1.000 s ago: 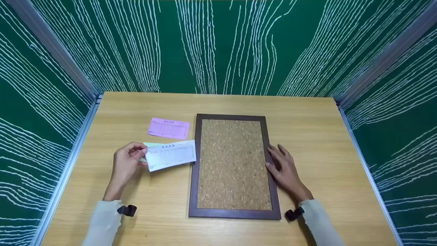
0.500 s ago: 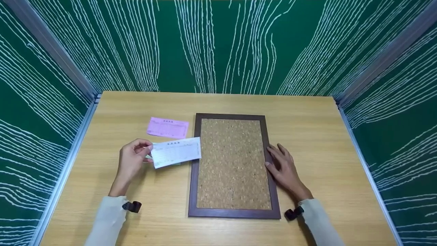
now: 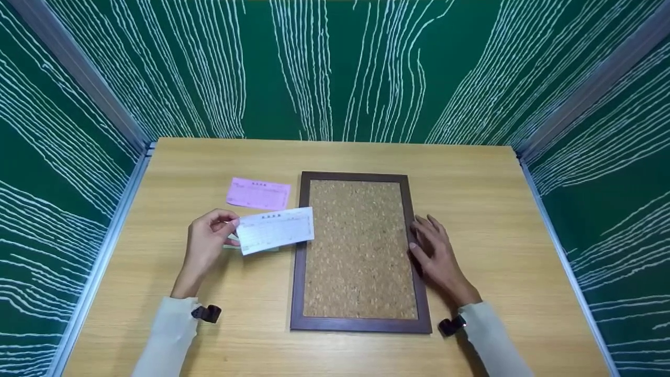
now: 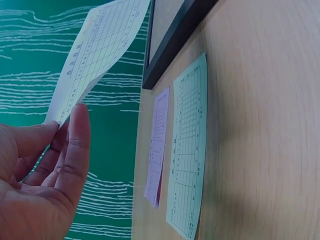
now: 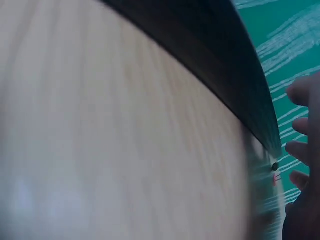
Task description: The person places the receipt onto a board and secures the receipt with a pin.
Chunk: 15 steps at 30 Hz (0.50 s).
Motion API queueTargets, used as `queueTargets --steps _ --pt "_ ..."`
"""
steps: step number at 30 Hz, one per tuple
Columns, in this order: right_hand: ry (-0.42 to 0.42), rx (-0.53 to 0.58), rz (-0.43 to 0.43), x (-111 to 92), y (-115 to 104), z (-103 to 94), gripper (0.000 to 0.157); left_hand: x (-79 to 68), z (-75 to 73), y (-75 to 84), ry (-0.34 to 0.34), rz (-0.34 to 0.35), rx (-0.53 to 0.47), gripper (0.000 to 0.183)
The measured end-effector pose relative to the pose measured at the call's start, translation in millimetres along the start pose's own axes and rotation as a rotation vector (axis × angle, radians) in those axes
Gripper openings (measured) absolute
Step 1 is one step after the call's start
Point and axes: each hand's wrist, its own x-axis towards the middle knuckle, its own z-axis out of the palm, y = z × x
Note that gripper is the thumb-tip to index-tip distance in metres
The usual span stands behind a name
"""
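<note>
My left hand [image 3: 207, 238] pinches the left end of a white printed slip [image 3: 276, 229] between thumb and fingers. Held up off the table, the slip bends a little in the left wrist view, and in the head view its right end overlaps the board's left edge. A cork board [image 3: 361, 251] with a dark brown frame [image 3: 361, 324] lies flat on the table. At the frame's right side is my right hand [image 3: 437, 259], fingers loosely bent and fingertips right at the edge. In the right wrist view, those fingers [image 5: 298, 150] hold nothing.
A pink printed slip [image 3: 259, 192] lies left of the board's upper part. Nearer lies a green slip [image 4: 187, 150], mostly hidden under the white one in the head view. Green walls [image 3: 335, 73] with white wavy lines enclose the wooden table [image 3: 251, 335].
My left hand has carried the white slip to the right and slightly away from me, so that it overlaps the frame further. The right hand stays beside the board, almost unmoved.
</note>
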Motion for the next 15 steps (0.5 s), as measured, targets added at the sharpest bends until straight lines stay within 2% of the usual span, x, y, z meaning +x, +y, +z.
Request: queueTargets --steps 4,9,15 --pt "-0.006 0.011 -0.035 4.4 -11.4 1.5 0.051 0.0 1.4 2.3 0.0 0.007 -0.022 0.01" --pt "-0.016 0.017 -0.04 9.8 -24.7 3.9 0.052 1.6 5.8 4.1 -0.007 0.029 -0.044 0.009" --pt "-0.017 0.08 -0.054 14.1 -40.3 9.6 0.051 1.6 10.2 4.1 -0.012 0.057 -0.05 0.007"
